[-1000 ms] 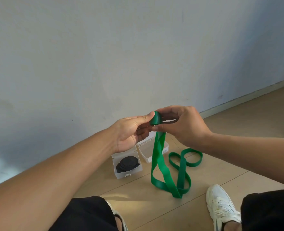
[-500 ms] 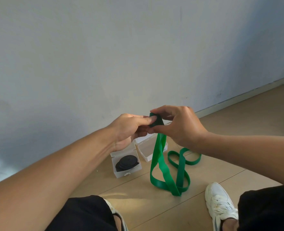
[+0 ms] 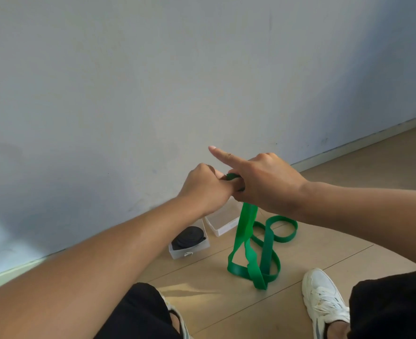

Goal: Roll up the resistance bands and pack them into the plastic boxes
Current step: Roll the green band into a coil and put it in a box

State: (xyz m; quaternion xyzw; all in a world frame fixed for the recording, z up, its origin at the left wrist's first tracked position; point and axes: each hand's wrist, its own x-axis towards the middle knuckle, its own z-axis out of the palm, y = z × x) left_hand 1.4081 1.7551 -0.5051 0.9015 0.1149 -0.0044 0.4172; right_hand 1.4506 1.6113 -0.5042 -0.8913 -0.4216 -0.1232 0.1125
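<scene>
Two hands meet on the green band (image 3: 247,231), which is being wound into a small roll held up in the air, above the boxes and in front of the wall (image 3: 128,81). Only a sliver of that roll shows between the knuckles. The left hand (image 3: 205,189) is closed around it from one side; the right hand (image 3: 263,185) presses on it from the other, with its index finger sticking straight out and free of the band. From the roll the rest of the band hangs down as a flat strip and lies in loose, crossing loops on the wooden floor (image 3: 312,245).

Just behind the hanging strip stands an empty clear box (image 3: 223,225), partly hidden by the left wrist. Beside it, a second box (image 3: 190,248) already holds a coiled black band (image 3: 188,237). A white shoe (image 3: 324,304) rests near the green loops.

Most of the green band is unrolled, I judge, so the chief risk is the springy roll slipping from the grip and uncoiling, since one finger is off it. The crossed loops on the floor could also feed a twist into the roll, making it too bulky for the box, or the dragging tail could nudge the boxes.

No brand, label or writing can be read anywhere.
</scene>
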